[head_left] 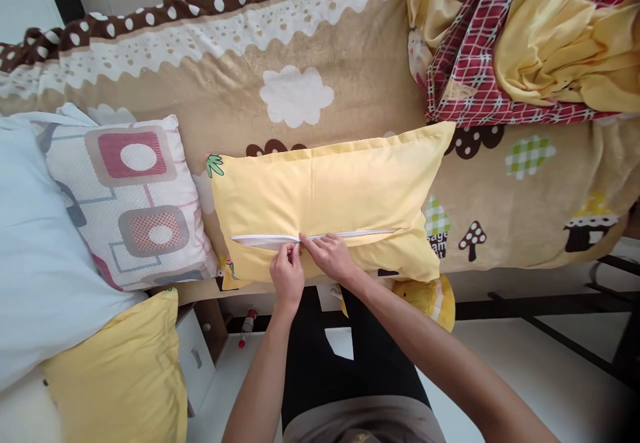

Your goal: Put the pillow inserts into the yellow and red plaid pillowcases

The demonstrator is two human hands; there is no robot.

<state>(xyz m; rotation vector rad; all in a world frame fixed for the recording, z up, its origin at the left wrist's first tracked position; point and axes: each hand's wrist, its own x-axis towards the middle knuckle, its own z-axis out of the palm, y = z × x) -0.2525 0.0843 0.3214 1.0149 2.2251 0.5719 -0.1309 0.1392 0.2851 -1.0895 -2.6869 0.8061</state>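
in the head view a yellow pillow [330,196] lay across the near edge of the bed [350,83]. the left hand [287,273] pinched its zipper [310,237] with closed fingers, while the right hand [330,256] pressed curled fingers on the seam beside it, just right of a patterned pillow [135,196].

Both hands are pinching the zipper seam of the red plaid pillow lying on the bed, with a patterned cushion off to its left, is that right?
Not quite. The head view shows the left hand and right hand at the zipper seam of a plain yellow pillow, not a red plaid one. The red plaid cloth lies bunched at the upper right. The patterned cushion does sit to its left.
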